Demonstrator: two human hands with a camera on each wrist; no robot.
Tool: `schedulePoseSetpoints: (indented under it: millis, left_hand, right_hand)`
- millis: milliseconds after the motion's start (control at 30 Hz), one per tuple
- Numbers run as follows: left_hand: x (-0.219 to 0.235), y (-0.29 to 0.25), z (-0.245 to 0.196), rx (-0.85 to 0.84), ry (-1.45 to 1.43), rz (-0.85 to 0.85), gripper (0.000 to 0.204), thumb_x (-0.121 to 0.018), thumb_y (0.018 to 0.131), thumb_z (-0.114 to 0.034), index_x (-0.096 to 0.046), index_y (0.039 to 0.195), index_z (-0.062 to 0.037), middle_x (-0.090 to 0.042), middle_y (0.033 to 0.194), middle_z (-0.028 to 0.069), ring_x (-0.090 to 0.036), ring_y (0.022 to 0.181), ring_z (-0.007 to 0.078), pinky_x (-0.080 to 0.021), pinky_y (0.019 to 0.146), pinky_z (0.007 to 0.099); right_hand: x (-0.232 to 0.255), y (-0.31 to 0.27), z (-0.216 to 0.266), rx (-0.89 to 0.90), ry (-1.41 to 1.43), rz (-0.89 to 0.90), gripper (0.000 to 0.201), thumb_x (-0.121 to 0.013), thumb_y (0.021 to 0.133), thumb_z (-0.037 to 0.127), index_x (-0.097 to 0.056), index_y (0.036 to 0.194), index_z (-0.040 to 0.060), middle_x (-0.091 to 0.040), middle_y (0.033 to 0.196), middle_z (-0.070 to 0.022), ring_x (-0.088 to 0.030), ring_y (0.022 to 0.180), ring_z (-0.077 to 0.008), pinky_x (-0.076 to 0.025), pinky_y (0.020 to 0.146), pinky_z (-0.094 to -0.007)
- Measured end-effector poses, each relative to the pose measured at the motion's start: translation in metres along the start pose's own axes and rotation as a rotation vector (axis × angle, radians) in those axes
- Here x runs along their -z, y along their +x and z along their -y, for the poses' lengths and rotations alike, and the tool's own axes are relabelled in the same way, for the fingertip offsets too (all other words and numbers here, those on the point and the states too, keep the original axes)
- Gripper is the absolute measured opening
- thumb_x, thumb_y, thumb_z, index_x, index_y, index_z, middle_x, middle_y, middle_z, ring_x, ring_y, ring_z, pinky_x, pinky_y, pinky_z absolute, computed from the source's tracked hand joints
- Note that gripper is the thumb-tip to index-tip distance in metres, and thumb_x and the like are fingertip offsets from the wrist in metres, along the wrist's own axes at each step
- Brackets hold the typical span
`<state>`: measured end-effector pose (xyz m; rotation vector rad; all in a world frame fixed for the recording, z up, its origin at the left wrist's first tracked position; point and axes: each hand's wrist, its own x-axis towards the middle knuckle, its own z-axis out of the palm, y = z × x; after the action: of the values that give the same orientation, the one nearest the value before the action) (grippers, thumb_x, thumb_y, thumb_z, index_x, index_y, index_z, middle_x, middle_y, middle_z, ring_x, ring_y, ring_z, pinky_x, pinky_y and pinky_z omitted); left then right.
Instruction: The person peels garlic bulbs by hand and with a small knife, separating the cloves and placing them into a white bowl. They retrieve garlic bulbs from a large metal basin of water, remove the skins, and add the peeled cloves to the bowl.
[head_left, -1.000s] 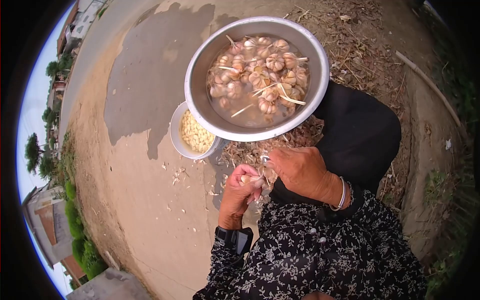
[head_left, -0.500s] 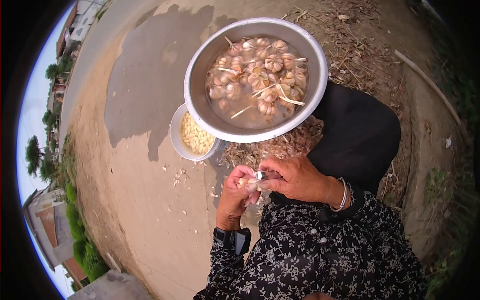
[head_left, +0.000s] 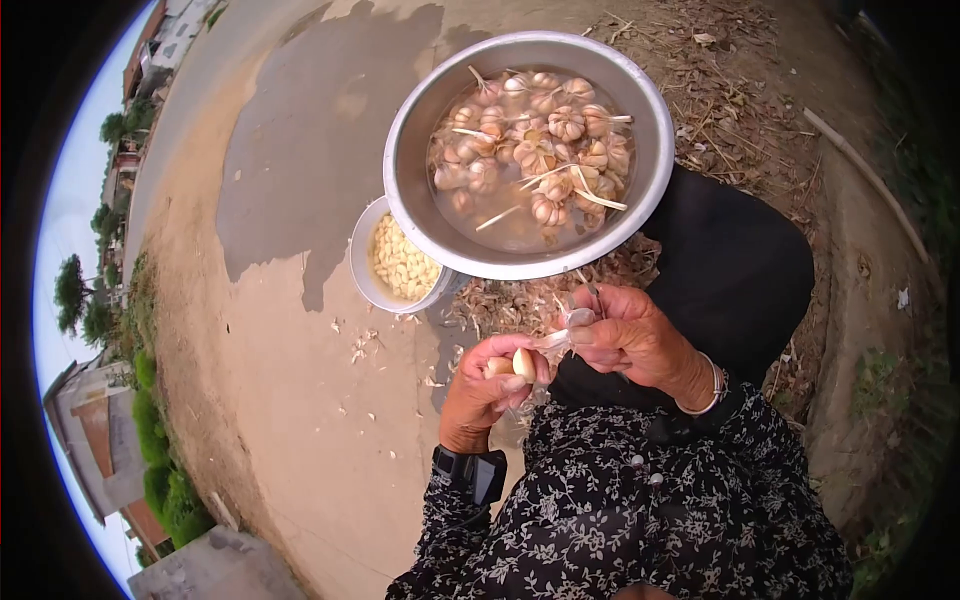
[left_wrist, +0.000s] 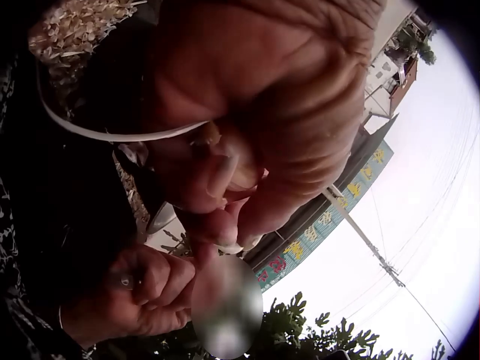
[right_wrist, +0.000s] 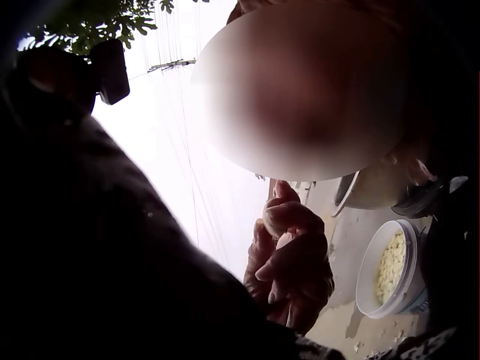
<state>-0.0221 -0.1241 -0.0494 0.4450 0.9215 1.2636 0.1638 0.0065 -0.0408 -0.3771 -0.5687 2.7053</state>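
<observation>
In the head view, my left hand (head_left: 480, 390) grips peeled-looking garlic cloves (head_left: 523, 365) between its thumb and fingers. Close on its right, my right hand (head_left: 635, 340) pinches a strip of pale garlic skin (head_left: 550, 341) that stretches toward the cloves. A small shiny metal piece (head_left: 580, 317) shows at the right thumb; its full shape is hidden by the fingers. In the left wrist view the left palm covers most of the cloves. The left hand (right_wrist: 296, 262) appears with curled fingers in the right wrist view.
A wide metal basin (head_left: 400, 190) of whole garlic bulbs (head_left: 550, 210) in water stands ahead. Beside it on the left is a white bucket (head_left: 362, 265) of peeled cloves (head_left: 400, 262). Loose garlic skins (head_left: 500, 300) litter the ground below the basin; a black-clad knee (head_left: 740, 260) is at right.
My right hand came left to the cloves, then drew back right and up, now pulling a strip of skin. A smooth, pale clove now shows upright in the left hand.
</observation>
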Motion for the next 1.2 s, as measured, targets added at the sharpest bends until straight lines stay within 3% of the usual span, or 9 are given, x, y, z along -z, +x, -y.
schedulePoseSetpoints:
  millis: [67, 133, 200, 267, 433, 833, 967, 1133, 1200]
  left_hand:
    - [0.003, -0.002, -0.001, -0.032, -0.086, 0.054, 0.043, -0.068, 0.082, -0.016, -0.056, 0.12, 0.0005, -0.063, 0.089, 0.0151, -0.05, 0.058, 0.0084, -0.04, 0.05, 0.0178]
    - [0.003, -0.003, -0.002, -0.049, -0.076, 0.008, 0.049, -0.064, 0.087, -0.023, -0.052, 0.127, 0.0002, -0.061, 0.089, 0.0151, -0.043, 0.054, 0.007, -0.035, 0.048, 0.0176]
    - [0.0, -0.004, -0.005, -0.041, -0.023, -0.031, 0.046, -0.062, 0.089, -0.026, -0.05, 0.124, 0.0009, -0.06, 0.09, 0.0147, -0.044, 0.054, 0.0069, -0.033, 0.047, 0.0176]
    - [-0.002, -0.002, -0.006, -0.075, 0.061, -0.069, 0.043, -0.062, 0.089, -0.028, -0.049, 0.118, 0.0004, -0.06, 0.091, 0.0138, -0.043, 0.055, 0.0069, -0.032, 0.047, 0.0175]
    - [0.002, -0.001, -0.006, -0.093, 0.123, -0.034, 0.039, -0.06, 0.091, -0.028, -0.046, 0.117, -0.0031, -0.059, 0.09, 0.0121, -0.044, 0.057, 0.0071, -0.031, 0.049, 0.0171]
    - [-0.006, -0.004, -0.008, -0.053, 0.305, -0.125, 0.031, -0.056, 0.095, -0.028, -0.045, 0.114, -0.0053, -0.058, 0.086, 0.0032, -0.045, 0.064, 0.0059, -0.034, 0.054, 0.0174]
    - [-0.02, 0.005, 0.002, -0.153, 0.313, -0.33, 0.03, -0.056, 0.094, -0.025, -0.046, 0.115, -0.0058, -0.055, 0.086, 0.0047, -0.043, 0.061, 0.0056, -0.034, 0.053, 0.0164]
    - [0.0, 0.004, -0.002, -0.075, -0.283, -0.276, 0.031, -0.054, 0.094, -0.021, -0.046, 0.12, -0.005, -0.051, 0.085, 0.0084, -0.042, 0.054, 0.0071, -0.034, 0.04, 0.0168]
    - [0.005, 0.005, 0.0, -0.079, -0.325, -0.293, 0.031, -0.052, 0.095, -0.02, -0.046, 0.121, -0.0045, -0.051, 0.084, 0.0096, -0.042, 0.053, 0.0082, -0.035, 0.038, 0.0175]
  right_hand:
    - [-0.001, -0.002, 0.001, 0.009, -0.044, -0.067, 0.015, -0.059, 0.086, -0.001, -0.054, 0.098, 0.0048, -0.054, 0.079, 0.0016, -0.032, 0.051, 0.0001, -0.026, 0.043, -0.0163]
    - [0.002, -0.001, 0.002, -0.018, -0.161, -0.067, 0.013, -0.061, 0.087, 0.008, -0.052, 0.096, 0.005, -0.061, 0.079, -0.0038, -0.045, 0.047, -0.0099, -0.036, 0.043, -0.025]
    - [-0.001, 0.001, -0.007, 0.253, -1.813, -0.159, 0.019, -0.061, 0.089, 0.018, -0.052, 0.098, 0.0038, -0.063, 0.08, -0.0115, -0.059, 0.054, -0.0281, -0.045, 0.05, -0.0392]
    - [-0.01, 0.0, -0.002, 0.049, -1.835, -0.208, 0.026, -0.059, 0.089, 0.026, -0.051, 0.098, 0.0034, -0.063, 0.08, -0.016, -0.063, 0.07, -0.0376, -0.047, 0.061, -0.0472]
    - [-0.018, 0.003, -0.003, 0.418, -1.856, -0.124, 0.024, -0.059, 0.088, 0.028, -0.052, 0.089, 0.0053, -0.058, 0.076, -0.0113, -0.063, 0.073, -0.0304, -0.049, 0.06, -0.0418]
    - [-0.018, 0.007, -0.012, 0.544, -2.004, -0.063, 0.016, -0.06, 0.084, 0.022, -0.053, 0.079, 0.008, -0.056, 0.069, -0.0055, -0.062, 0.066, -0.0231, -0.049, 0.057, -0.0382]
    - [-0.029, -0.001, -0.008, 0.522, -1.92, -0.021, 0.017, -0.059, 0.087, 0.021, -0.053, 0.079, 0.0078, -0.059, 0.071, -0.0055, -0.063, 0.065, -0.0239, -0.049, 0.056, -0.0389]
    - [-0.03, -0.002, 0.007, 0.125, -1.117, 0.44, 0.024, -0.062, 0.09, 0.028, -0.057, 0.082, 0.0063, -0.057, 0.066, -0.0058, -0.062, 0.063, -0.0208, -0.045, 0.054, -0.035]
    - [-0.01, 0.005, -0.001, -0.04, -0.908, 0.388, 0.026, -0.061, 0.09, 0.031, -0.058, 0.084, 0.0057, -0.057, 0.069, -0.0074, -0.063, 0.064, -0.0219, -0.047, 0.053, -0.035]
